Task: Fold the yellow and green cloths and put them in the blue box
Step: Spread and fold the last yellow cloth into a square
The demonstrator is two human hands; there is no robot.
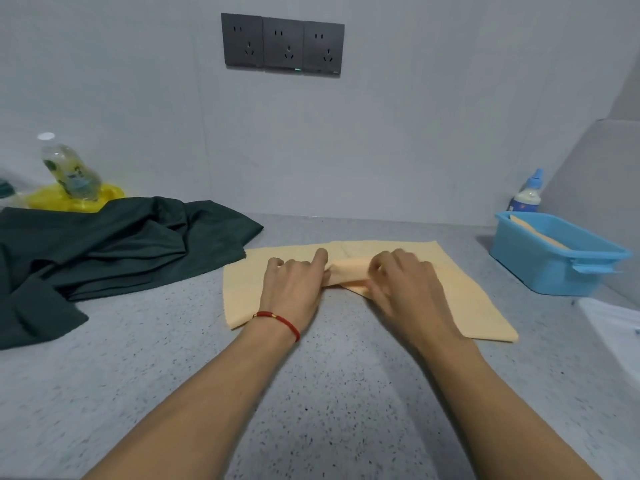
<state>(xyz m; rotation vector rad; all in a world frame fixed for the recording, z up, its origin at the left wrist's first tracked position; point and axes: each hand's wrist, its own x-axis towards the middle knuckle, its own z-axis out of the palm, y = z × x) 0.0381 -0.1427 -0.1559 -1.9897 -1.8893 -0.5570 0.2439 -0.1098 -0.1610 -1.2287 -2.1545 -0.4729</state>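
Currently the yellow cloth (408, 271), frame centre, is pinched at its bunched middle by left hand (294, 284) & right hand (403, 282). Edges should be matched before creasing. Green cloth (114, 247) lies crumpled at left; blue box (554, 271) waits far right.

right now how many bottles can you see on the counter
2: a clear plastic bottle with a white cap at far left, behind the green cloth, and a small blue-capped bottle behind the blue box. Others may be hidden.

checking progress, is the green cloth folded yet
Not folded: the green cloth lies crumpled in loose heaps on the counter, touched by neither hand.
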